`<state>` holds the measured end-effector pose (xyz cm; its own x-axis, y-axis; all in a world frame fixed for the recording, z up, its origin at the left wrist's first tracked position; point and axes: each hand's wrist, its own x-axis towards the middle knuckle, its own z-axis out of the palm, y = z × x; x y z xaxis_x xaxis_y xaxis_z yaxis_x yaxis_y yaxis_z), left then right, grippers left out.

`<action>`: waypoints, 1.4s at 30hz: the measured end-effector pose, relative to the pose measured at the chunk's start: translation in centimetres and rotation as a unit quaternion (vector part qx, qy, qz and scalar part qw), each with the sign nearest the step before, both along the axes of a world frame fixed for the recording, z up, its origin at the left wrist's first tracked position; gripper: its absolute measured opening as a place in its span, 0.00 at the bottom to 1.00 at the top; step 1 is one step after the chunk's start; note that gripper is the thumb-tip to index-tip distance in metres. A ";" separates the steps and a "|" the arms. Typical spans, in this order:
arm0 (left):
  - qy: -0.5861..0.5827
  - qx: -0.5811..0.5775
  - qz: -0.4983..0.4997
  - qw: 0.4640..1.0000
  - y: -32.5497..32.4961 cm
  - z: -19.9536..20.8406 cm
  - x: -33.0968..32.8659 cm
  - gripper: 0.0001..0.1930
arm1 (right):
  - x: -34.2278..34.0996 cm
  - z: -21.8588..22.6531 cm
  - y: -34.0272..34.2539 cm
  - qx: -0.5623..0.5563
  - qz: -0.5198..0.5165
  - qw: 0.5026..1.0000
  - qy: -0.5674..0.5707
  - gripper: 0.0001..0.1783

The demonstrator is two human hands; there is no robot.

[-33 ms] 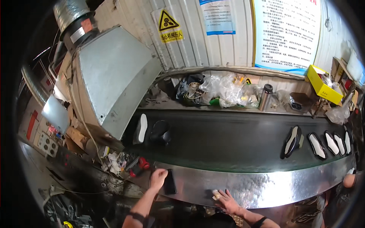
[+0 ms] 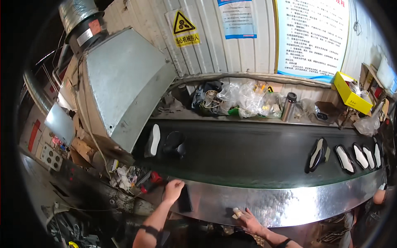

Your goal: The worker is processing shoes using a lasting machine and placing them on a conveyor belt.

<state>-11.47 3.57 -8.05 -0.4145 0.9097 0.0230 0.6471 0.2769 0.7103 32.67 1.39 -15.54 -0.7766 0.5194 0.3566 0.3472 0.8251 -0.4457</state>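
My left hand (image 2: 174, 190) is closed at the upper left edge of a flat black phone-like slab (image 2: 185, 199) lying on the shiny metal ledge. What its curled fingers hold, if anything, is hidden. Farther right, my right hand (image 2: 249, 222) is over the front of the metal ledge (image 2: 264, 200), fingers apart and slightly bent. Pale wraps (image 2: 237, 213) cover some of its fingertips. Beyond the ledge runs a dark conveyor belt (image 2: 240, 155). On its left part are a shoe piece with a white sole (image 2: 155, 139) and a black rounded piece (image 2: 175, 144).
Several dark shoes with pale soles (image 2: 344, 159) lie at the belt's right end. A grey metal hood (image 2: 128, 78) covers the left end. Behind the belt stand plastic bags (image 2: 248, 99), a steel flask (image 2: 289, 106) and a yellow box (image 2: 352, 94). A red-handled tool (image 2: 155, 177) lies left.
My right hand's fingers have drawn in and bent, where before they were spread flatter on the ledge. My left hand has shifted slightly upward beside the black slab.
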 end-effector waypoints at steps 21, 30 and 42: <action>-0.139 -0.017 -0.193 0.971 23.6 -0.9 -11.4 0.42 | -8.4 5.8 7.2 -0.710 -0.269 0.367 0.537 0.43; 0.114 -0.161 0.204 0.959 18.6 -13.0 -31.5 0.64 | -7.2 4.1 3.5 -0.686 -0.268 0.339 0.586 0.38; 0.099 -0.212 0.125 0.964 12.5 -3.8 -19.8 0.50 | -4.6 5.5 -0.4 -0.672 -0.252 0.260 0.646 0.50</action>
<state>-31.29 16.11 -11.88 -0.6483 0.7268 -0.2271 0.6339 0.6804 0.3678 28.09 1.03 -10.01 -0.1724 0.7691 -0.6154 -0.8958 -0.3823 -0.2268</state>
